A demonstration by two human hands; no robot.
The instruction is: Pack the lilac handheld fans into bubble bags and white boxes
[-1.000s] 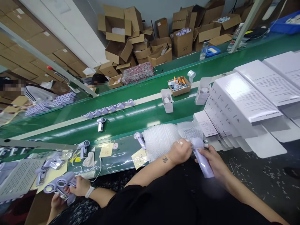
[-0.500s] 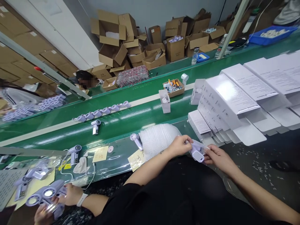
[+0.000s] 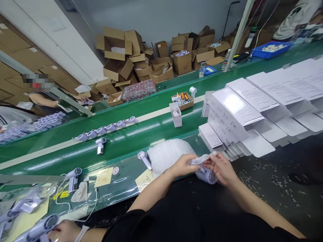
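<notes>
A lavender handheld fan (image 3: 207, 176) in a clear plastic bag hangs close to my body, partly covered by my fingers. My left hand (image 3: 184, 164) is closed on the gathered upper part of the plastic bag (image 3: 200, 159). Thumb and fingers of my right hand (image 3: 224, 169) pinch the same bag from the other side. Left of my hands lies a stack of white foam sleeves (image 3: 169, 154), with another lavender fan (image 3: 145, 160) resting against its left edge.
White printed boxes (image 3: 239, 104) are stacked to the right. A co-worker's hand (image 3: 66, 231) holds a fan at the lower left. Several fans (image 3: 101, 130) lie in a row along the green belt (image 3: 141, 131). A small open white box (image 3: 176, 115) stands by a parts carton (image 3: 186, 105).
The bagged fan has turned and now hangs lower, under the bunched bag. Both hands have come closer together at the bag's top. The view has shifted slightly.
</notes>
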